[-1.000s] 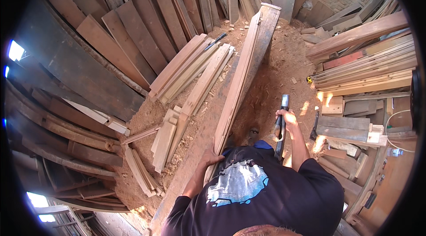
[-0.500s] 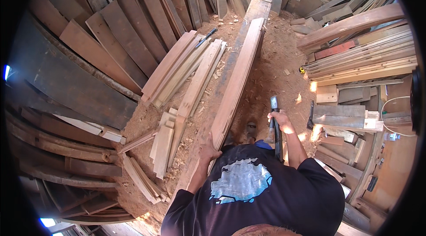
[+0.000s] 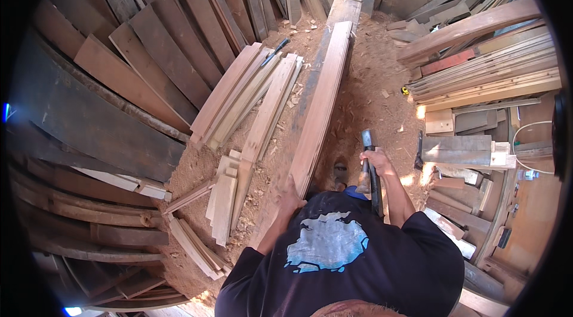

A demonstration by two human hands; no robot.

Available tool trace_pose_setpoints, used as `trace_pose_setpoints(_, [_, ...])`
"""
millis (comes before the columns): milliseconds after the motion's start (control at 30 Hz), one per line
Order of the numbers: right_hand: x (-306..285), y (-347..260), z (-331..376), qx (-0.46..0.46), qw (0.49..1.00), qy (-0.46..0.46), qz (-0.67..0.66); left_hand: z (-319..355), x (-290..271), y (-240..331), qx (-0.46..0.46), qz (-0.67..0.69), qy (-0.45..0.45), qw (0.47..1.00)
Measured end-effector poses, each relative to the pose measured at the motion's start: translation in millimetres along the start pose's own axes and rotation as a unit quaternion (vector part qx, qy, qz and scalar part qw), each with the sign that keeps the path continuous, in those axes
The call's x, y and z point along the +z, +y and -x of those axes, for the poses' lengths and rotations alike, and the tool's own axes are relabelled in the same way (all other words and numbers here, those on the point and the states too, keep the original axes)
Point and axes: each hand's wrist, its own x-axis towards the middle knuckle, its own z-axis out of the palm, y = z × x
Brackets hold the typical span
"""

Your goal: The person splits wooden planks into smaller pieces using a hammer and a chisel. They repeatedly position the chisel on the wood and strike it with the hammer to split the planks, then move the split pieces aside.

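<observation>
A long reddish wooden plank [image 3: 322,102] lies lengthwise on a narrow bench beam [image 3: 343,13] in front of me. My left hand [image 3: 289,199] is at the plank's near end, its fingers curled against the wood; my shirt partly hides the fingertips. On the right, my right hand [image 3: 377,161] is wrapped round a hammer [image 3: 367,137], its metal head uppermost and the dark handle pointing down towards me. A second slim piece appears to lie along the handle; I cannot make out its kind.
Several cut boards [image 3: 239,93] lie on the sawdust at left, a blue-handled tool [image 3: 275,51] on them. Large slabs [image 3: 101,120] lean along the left. Stacked timber [image 3: 489,78] lines the right, with a yellow tape measure [image 3: 404,91] and a dark tool [image 3: 419,150] nearby.
My left hand has slid a little to the right, round to the plank's near end. The right hand still holds the hammer in nearly the same place. The whole view has shifted slightly.
</observation>
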Motion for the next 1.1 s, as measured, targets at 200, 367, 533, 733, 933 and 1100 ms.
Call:
trace_pose_setpoints(200, [7,-7,4,0.028,1.0,0.0,0.013,-39,-33,60,0.111,0.037,0.014,0.993])
trace_pose_setpoints(367, [2,7,9,0.042,0.999,0.035,0.003,-64,-40,62,0.053,-0.018,-0.014,0.998])
trace_pose_setpoints(533, [-8,28,2,0.043,0.997,0.056,0.017,-45,19,-49,0.177,-0.007,0.05,0.983])
trace_pose_setpoints(733, [-8,27,6,0.058,0.996,0.067,0.014,-26,50,-73,0.091,0.007,0.051,0.995])
trace_pose_setpoints(933, [-3,22,2,0.073,0.994,0.064,0.054,-37,27,-13,0.041,-0.064,0.018,0.997])
trace_pose_setpoints(1100, [-19,10,3,0.067,0.993,0.084,0.045,-38,20,-12,0.036,-0.056,-0.003,0.998])
